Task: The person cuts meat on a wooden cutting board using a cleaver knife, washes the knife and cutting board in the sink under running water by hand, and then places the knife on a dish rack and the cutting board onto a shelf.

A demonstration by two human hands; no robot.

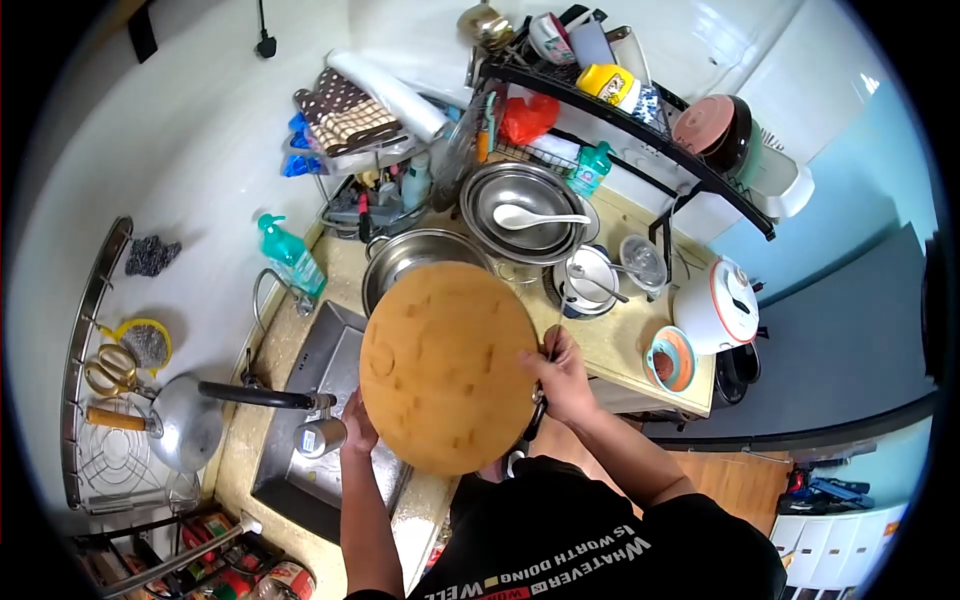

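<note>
A round wooden cutting board (pixel 450 365) is held up in front of the body, partly over the sink (pixel 325 385). My right hand (pixel 562 378) grips its right edge, with a dark handle (pixel 537 410) beside the fingers. My left hand (pixel 359 420) holds the board's lower left edge, its fingers partly hidden behind the wood. Behind the board stands a metal pan (pixel 420 250), partly covered by it. The black faucet (pixel 255 395) with its metal spout end (pixel 318 437) reaches over the sink, close to my left hand.
Stacked steel bowls (pixel 530 190) with a white spoon sit at the back. A white rice cooker (pixel 718 305) and an orange-lined bowl (pixel 671 360) are on the right. The black dish rack (pixel 625 120) hangs above. A wok lid (pixel 188 425) is on the left wall.
</note>
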